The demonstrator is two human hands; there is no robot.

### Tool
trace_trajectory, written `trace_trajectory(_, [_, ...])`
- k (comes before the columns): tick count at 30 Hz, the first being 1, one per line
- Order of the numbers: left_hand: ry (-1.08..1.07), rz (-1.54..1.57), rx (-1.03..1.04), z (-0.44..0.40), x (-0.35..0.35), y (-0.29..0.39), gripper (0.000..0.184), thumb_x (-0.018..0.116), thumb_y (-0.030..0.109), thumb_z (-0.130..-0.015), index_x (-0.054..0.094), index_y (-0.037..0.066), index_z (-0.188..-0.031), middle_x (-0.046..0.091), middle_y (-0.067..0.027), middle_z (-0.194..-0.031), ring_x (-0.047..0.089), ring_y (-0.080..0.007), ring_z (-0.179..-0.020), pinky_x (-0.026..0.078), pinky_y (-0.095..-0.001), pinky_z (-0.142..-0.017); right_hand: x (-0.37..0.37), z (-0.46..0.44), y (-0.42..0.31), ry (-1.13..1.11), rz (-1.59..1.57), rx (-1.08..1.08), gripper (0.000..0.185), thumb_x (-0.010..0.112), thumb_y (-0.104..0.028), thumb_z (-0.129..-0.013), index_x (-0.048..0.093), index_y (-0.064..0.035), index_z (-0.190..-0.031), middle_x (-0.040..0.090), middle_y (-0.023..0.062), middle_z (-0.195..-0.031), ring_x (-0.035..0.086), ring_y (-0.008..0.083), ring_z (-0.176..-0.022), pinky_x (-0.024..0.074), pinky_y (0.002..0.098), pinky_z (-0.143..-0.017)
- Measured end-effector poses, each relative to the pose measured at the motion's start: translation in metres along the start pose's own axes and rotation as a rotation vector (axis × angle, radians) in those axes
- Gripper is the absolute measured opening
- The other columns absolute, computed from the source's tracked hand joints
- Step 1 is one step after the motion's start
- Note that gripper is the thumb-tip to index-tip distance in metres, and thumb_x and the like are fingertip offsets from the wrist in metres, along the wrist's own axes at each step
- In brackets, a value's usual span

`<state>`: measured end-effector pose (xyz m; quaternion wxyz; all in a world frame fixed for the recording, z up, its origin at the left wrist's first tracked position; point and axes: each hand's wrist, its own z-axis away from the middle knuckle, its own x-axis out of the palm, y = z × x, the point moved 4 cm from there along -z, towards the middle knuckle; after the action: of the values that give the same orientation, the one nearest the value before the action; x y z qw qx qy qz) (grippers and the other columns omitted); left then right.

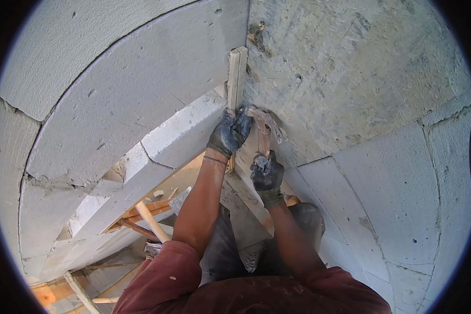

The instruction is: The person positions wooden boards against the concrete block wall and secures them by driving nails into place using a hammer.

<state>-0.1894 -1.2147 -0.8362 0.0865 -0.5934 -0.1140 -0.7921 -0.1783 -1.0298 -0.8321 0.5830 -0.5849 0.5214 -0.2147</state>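
A narrow wooden strip (237,78) stands upright in the corner where two walls meet. My left hand (229,133), in a dark dusty glove, is closed around its lower part; whether a nail is also between the fingers is hidden. My right hand (267,175), gloved too, grips the wooden handle of a hammer (264,137). The dusty hammer head is raised just right of my left fingers, near the wall corner.
Pale block walls with mortar joints (387,193) rise on the right, below a rough concrete face (350,73). On the left a block ledge (183,128) sits above a wood-edged opening. Timber poles (152,220) lean below, left of my legs.
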Motion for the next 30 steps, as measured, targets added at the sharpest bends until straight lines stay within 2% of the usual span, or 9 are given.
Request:
trace_trajectory(2, [0.180, -0.070, 0.067, 0.006, 0.010, -0.002, 0.028, 0.052, 0.020, -0.100, 0.054, 0.003, -0.122, 0.063, -0.0134, -0.119, 0.063, -0.0245, -0.108, 0.056, -0.0380, -0.090, 0.002, 0.001, -0.001, -0.001, 0.036, 0.025, 0.038, 0.065, -0.012, -0.077, 0.053, 0.0005, -0.111, 0.063, 0.0185, -0.071, 0.063, 0.0389, -0.061, 0.0491, 0.0459, -0.056])
trace_trajectory(7, [-0.034, 0.098, 0.043, -0.020, -0.016, 0.005, 0.018, 0.054, 0.013, -0.098, 0.059, 0.002, -0.111, 0.066, -0.0121, -0.108, 0.064, -0.0252, -0.099, 0.057, -0.0359, -0.087, 0.004, 0.005, 0.000, -0.004, 0.085, -0.014, 0.037, 0.064, -0.013, -0.079, 0.053, 0.0013, -0.110, 0.064, 0.0179, -0.073, 0.064, 0.0380, -0.062, 0.0495, 0.0455, -0.056])
trace_trajectory(9, [-0.053, 0.106, 0.033, -0.023, -0.013, 0.007, 0.016, 0.053, 0.009, -0.097, 0.059, 0.002, -0.109, 0.066, -0.0120, -0.107, 0.064, -0.0247, -0.098, 0.057, -0.0347, -0.086, 0.000, 0.008, -0.007, 0.084, 0.130, -0.068, 0.017, 0.058, -0.011, -0.089, 0.058, -0.0014, -0.103, 0.064, 0.0036, -0.073, 0.060, 0.0115, -0.059, 0.0483, 0.0273, -0.050])
trace_trajectory(13, [0.077, 0.085, 0.064, -0.015, -0.007, 0.005, 0.011, 0.050, 0.007, -0.097, 0.059, 0.004, -0.103, 0.066, -0.0101, -0.101, 0.065, -0.0228, -0.096, 0.058, -0.0367, -0.086, 0.002, 0.002, -0.008, 0.252, 0.050, -0.164, 0.017, 0.058, -0.013, -0.089, 0.058, -0.0025, -0.102, 0.065, 0.0043, -0.071, 0.063, 0.0156, -0.057, 0.0498, 0.0315, -0.051])
trace_trajectory(15, [0.073, 0.024, 0.088, -0.012, -0.006, 0.002, 0.010, 0.050, 0.007, -0.097, 0.060, 0.005, -0.101, 0.066, -0.0092, -0.099, 0.065, -0.0222, -0.096, 0.058, -0.0371, -0.086, 0.005, -0.012, -0.017, -0.040, 0.229, -0.080, 0.020, 0.061, -0.015, -0.086, 0.057, -0.0012, -0.100, 0.066, 0.0074, -0.072, 0.066, 0.0214, -0.059, 0.0511, 0.0353, -0.054])
trace_trajectory(17, [0.068, -0.049, 0.096, -0.011, -0.003, 0.004, 0.009, 0.051, 0.007, -0.097, 0.060, 0.008, -0.097, 0.065, -0.0079, -0.096, 0.064, -0.0222, -0.093, 0.057, -0.0386, -0.085, -0.002, -0.014, -0.036, -0.042, 0.284, -0.110, 0.020, 0.061, -0.012, -0.083, 0.056, -0.0009, -0.100, 0.066, 0.0092, -0.072, 0.068, 0.0240, -0.061, 0.0517, 0.0356, -0.055])
trace_trajectory(22, [0.161, -0.018, 0.103, -0.012, -0.011, 0.007, 0.009, 0.051, 0.007, -0.097, 0.060, 0.008, -0.096, 0.065, -0.0077, -0.096, 0.064, -0.0240, -0.095, 0.056, -0.0376, -0.087, -0.003, -0.001, -0.051, 0.257, 0.271, -0.403, 0.020, 0.064, -0.011, -0.082, 0.056, 0.0001, -0.097, 0.067, 0.0092, -0.073, 0.068, 0.0239, -0.062, 0.0525, 0.0348, -0.056])
trace_trajectory(25, [0.112, -0.040, 0.109, -0.020, -0.017, 0.002, 0.009, 0.051, 0.007, -0.097, 0.059, 0.008, -0.101, 0.064, -0.0078, -0.098, 0.064, -0.0255, -0.096, 0.058, -0.0379, -0.086, -0.002, -0.018, -0.027, -0.065, 0.245, -0.035, 0.019, 0.066, -0.012, -0.082, 0.057, 0.0002, -0.094, 0.068, 0.0097, -0.074, 0.068, 0.0238, -0.063, 0.0526, 0.0348, -0.057])
trace_trajectory(30, [0.186, 0.084, 0.062, -0.020, -0.019, 0.004, 0.012, 0.049, 0.004, -0.096, 0.058, 0.008, -0.103, 0.064, -0.0075, -0.099, 0.065, -0.0258, -0.096, 0.059, -0.0386, -0.084, 0.007, -0.013, -0.026, 0.037, 0.161, -0.138, 0.037, 0.064, -0.013, -0.079, 0.054, 0.0037, -0.110, 0.063, 0.0201, -0.069, 0.065, 0.0383, -0.065, 0.0488, 0.0438, -0.056])
